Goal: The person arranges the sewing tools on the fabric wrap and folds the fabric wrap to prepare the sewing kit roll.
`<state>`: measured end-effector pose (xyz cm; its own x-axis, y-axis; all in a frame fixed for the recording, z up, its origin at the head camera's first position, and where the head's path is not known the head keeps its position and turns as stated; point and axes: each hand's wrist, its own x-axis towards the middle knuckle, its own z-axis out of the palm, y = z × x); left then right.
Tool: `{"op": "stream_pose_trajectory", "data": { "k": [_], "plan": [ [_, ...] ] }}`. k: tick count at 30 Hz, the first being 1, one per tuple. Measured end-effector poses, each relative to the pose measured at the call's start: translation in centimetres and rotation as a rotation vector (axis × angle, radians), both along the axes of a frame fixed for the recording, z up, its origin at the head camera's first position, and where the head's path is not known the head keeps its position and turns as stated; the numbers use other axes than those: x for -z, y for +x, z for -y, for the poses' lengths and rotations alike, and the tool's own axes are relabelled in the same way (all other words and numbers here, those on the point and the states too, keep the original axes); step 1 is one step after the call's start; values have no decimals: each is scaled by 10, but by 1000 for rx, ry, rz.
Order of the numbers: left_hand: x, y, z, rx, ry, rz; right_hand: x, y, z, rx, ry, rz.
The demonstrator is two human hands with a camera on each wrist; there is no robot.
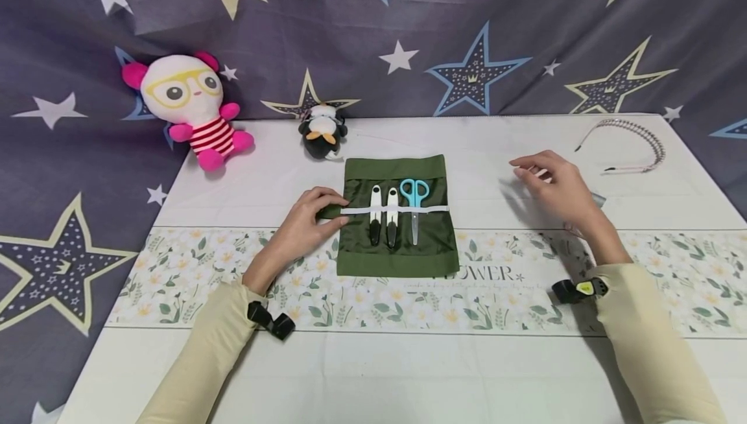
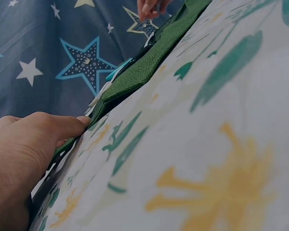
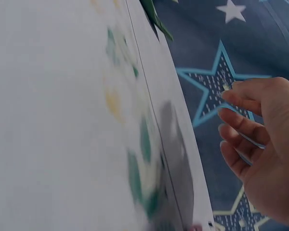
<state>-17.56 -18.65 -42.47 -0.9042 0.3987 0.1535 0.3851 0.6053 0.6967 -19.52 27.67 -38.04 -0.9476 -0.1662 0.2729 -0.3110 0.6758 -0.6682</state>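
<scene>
A dark green fabric tool roll [image 1: 356, 262] lies unfolded on the table. Its white elastic band [image 1: 434, 208] crosses two slim white tools with black ends, a left one [image 1: 375, 213] and a right one [image 1: 392, 213], plus teal-handled scissors [image 1: 415, 200]. My left hand [image 1: 309, 216] pinches the roll's left edge by a green tab, thumb below and fingers above. In the left wrist view, the thumb [image 2: 72, 126] meets the green cloth edge [image 2: 135, 72]. Held above the table right of the roll, my right hand [image 1: 557, 187] has loosely bent fingers and holds nothing.
A pink-and-white plush toy [image 1: 195, 109] sits at the back left, near a penguin plush [image 1: 322, 132]. Far right lies a headband [image 1: 650, 135]. A small greyish item [image 1: 598, 200] shows partly behind the right wrist. A star-patterned curtain [image 1: 403, 87] backs the table.
</scene>
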Motion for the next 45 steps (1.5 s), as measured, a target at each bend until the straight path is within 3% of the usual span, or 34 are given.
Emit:
{"op": "stream_pose_trajectory", "data": {
  "k": [15, 30, 37, 45],
  "plan": [
    [-1, 1, 0, -1, 3, 4, 3, 36, -56, 113, 7, -38],
    [-1, 0, -1, 4, 0, 3, 10, 80, -82, 183, -20, 5],
    [-2, -1, -2, 7, 5, 4, 13, 92, -91, 193, 13, 44],
    [-2, 0, -1, 4, 8, 6, 21, 107, -97, 231, 69, 157]
  ]
}}
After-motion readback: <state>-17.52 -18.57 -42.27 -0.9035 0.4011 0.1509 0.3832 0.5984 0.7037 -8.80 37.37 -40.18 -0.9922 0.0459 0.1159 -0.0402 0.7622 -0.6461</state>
